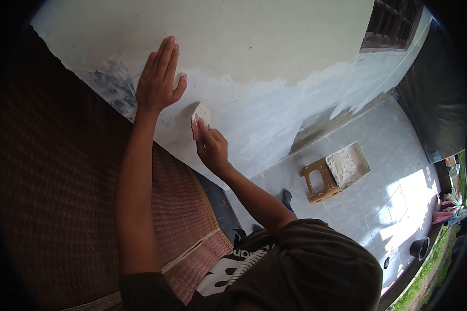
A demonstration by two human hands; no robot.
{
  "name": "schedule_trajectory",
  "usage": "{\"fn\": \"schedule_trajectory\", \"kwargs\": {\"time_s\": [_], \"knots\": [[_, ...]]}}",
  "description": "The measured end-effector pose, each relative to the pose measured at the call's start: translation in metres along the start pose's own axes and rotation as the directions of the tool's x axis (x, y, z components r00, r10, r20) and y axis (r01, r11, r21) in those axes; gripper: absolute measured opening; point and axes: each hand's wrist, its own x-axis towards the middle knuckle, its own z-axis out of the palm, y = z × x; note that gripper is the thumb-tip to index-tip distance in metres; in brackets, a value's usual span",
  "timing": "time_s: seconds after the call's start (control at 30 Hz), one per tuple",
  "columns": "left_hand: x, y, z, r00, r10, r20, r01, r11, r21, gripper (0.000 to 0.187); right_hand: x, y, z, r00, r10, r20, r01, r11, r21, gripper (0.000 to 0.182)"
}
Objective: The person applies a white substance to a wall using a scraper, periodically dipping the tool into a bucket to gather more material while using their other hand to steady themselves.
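Note:
My left hand [160,80] lies flat on the upper part of the wall [275,41], its fingers stretched out. Closed round the reddish handle of a putty knife is my right hand [213,147]. The putty knife [201,113] has a blade smeared with white putty and is close to the wall; whether it touches cannot be made out. White putty [254,109] covers the wall's lower band in an uneven edge below the cream paint. Beside my left hand is a dark, flaking patch [114,83] near the wall's corner.
A tray of white putty [348,165] rests on a brown plastic stool [320,181] on the grey tiled floor [384,124]. A woven mat [176,207] hangs or stands at the left. Farther off are a black bucket [419,249] and a barred window [392,23].

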Motion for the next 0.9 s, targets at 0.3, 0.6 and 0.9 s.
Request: {"fn": "schedule_trajectory", "kwargs": {"time_s": [0.3,0.6,0.9], "knots": [[0.001,-0.001,0.0,1.0,0.015,-0.019,-0.015,1.0,0.005,0.069,0.106,0.057,-0.032,0.958,-0.058,-0.28,0.009,0.985,-0.173,0.068],[0.001,0.0,0.001,1.0,-0.012,-0.012,0.012,1.0,0.005,0.068,0.019,0.007,0.009,0.998,0.004,-0.064,0.0,0.998,0.057,0.067],[0.002,0.0,0.001,1.0,-0.001,-0.011,0.001,1.0,0.012,0.069,0.113,0.052,-0.037,0.941,0.021,-0.338,-0.072,0.987,-0.141,0.066]]}}
